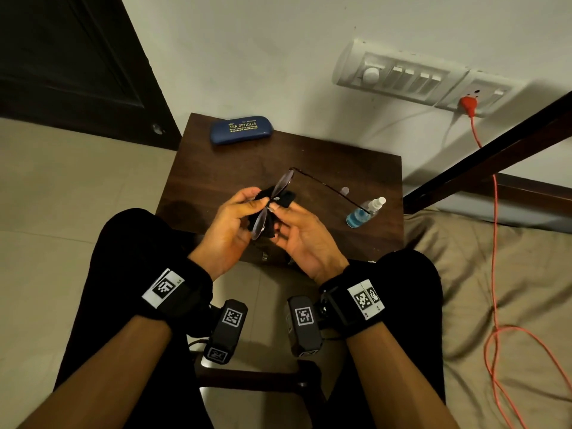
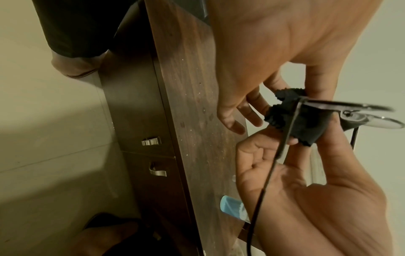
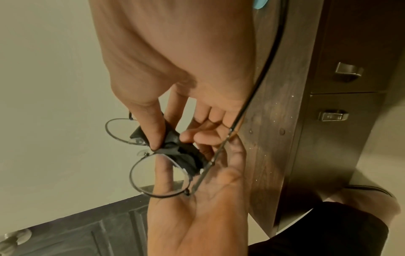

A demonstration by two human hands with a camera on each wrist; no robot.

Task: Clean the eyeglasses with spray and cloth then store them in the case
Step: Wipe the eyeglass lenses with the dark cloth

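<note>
The eyeglasses (image 1: pixel 272 201), a thin dark round-lensed frame, are held up over the near part of the dark wooden desk (image 1: pixel 235 162), between the person's two hands, with one temple arm stretching out to the right toward the spray bottle (image 1: pixel 365 209). A black cloth (image 1: pixel 280 202) is bunched around the bridge and the inner edge of a lens. The left hand (image 1: pixel 230 226) has its fingers curled in around the frame, the nearer lens lying against its thumb and palm (the right wrist view shows the thumb through the glass). The right hand (image 1: pixel 305 238) pinches the cloth onto the glasses with thumb and forefinger, its other fingers loosely bent. The spray bottle lies on its side at the right edge of the desk, clear with blue liquid and a white nozzle. At the far edge of the desk, a closed blue eyeglass case (image 1: pixel 241 130) with gold lettering rests, well apart from the hands. Further right, an orange cable (image 1: pixel 493 227) runs down from a wall socket (image 1: pixel 473 96) onto a bed covered in a tan sheet (image 1: pixel 507 289).
</note>
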